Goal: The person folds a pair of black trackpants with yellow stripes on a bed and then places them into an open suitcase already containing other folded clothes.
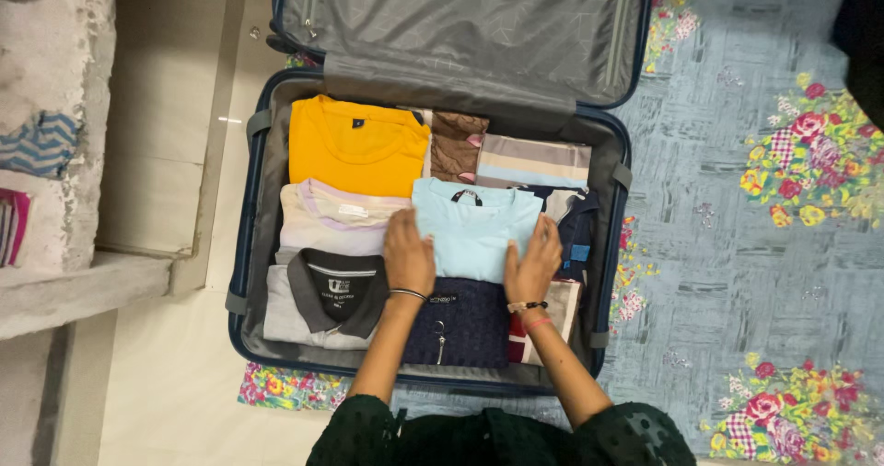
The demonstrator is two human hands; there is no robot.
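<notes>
Light-blue folded shirt (pixel 474 231) in open suitcase (pixel 247 245), both hands (pixel 408 256) (pixel 532 263) flat, unclenched, pressing its sides.

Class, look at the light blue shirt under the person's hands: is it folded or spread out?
Folded: the light blue shirt lies as a neat rectangle, collar up.

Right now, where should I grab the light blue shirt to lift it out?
Grip the light blue shirt by its two side edges, coming from above, where the left hand and right hand already rest. It lies flat and folded on top, so lifting both sides probably keeps the fold.
</notes>
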